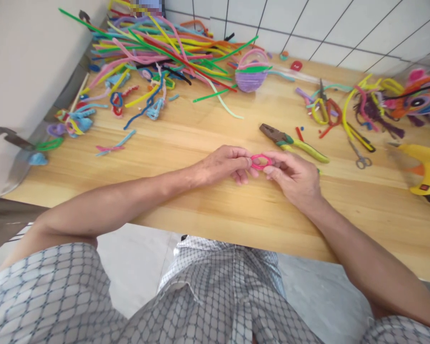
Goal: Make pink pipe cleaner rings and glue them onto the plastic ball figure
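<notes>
A small pink ring [261,166], looking like a bent pipe cleaner, is held between both hands above the wooden table. My left hand [231,164] pinches its left side between thumb and fingers, the lower fingers curled beneath. On the other side, my right hand [294,176] grips the ring's right edge with thumb and fingertips. Just beyond my right hand lie pliers [294,142] with green-yellow handles, flat on the table.
Many coloured pipe cleaners [157,45] are heaped at the back left, beside a purple basket shape [251,79]. Small scissors [361,160], red-handled scissors [333,113] and a yellow glue gun [429,165] lie at the right. The wooden table [207,210] has its front edge near my body.
</notes>
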`<state>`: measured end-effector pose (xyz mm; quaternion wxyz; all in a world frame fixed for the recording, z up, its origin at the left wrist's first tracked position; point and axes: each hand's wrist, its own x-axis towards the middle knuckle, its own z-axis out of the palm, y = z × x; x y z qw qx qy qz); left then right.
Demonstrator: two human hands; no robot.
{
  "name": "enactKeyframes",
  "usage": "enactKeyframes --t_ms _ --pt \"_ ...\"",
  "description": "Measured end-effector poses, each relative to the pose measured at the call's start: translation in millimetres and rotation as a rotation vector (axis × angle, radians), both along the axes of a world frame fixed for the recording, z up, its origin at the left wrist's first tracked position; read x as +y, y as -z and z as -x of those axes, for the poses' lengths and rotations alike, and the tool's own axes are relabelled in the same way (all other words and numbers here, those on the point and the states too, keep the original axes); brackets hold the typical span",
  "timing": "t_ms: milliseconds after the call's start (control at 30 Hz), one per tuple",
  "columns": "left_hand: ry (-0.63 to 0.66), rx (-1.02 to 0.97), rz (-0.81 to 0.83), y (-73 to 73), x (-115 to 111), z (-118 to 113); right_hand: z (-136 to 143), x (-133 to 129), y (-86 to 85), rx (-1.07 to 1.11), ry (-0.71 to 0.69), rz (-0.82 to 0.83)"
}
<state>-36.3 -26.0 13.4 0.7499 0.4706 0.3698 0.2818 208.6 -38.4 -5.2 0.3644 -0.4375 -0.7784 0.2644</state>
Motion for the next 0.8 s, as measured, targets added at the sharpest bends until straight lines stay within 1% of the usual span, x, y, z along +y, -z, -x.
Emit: enactKeyframes --t_ms 267,400,500,667,800 --pt "0.030 0.002 -0.044 1.3 0 2 0 -2 1.1 -0.002 0.011 -0.022" --pt "0.063 -0.026 -0.125 6.1 1 3 1 -3 0.2 -0.021 0.034 -0.017" --pt "0.069 -0.039 -0.155 9.8 1 4 2 -5 -2.2 -0.035 0.044 -0.015" --pt "0.036 -0.011 -0.134 11.8 0 3 5 -5 -6.8 -0.059 0.034 -0.042" --pt "0.039 -0.001 -0.112 10.5 1 2 6 -4 -8.2 -0.063 -0.013 -0.109"
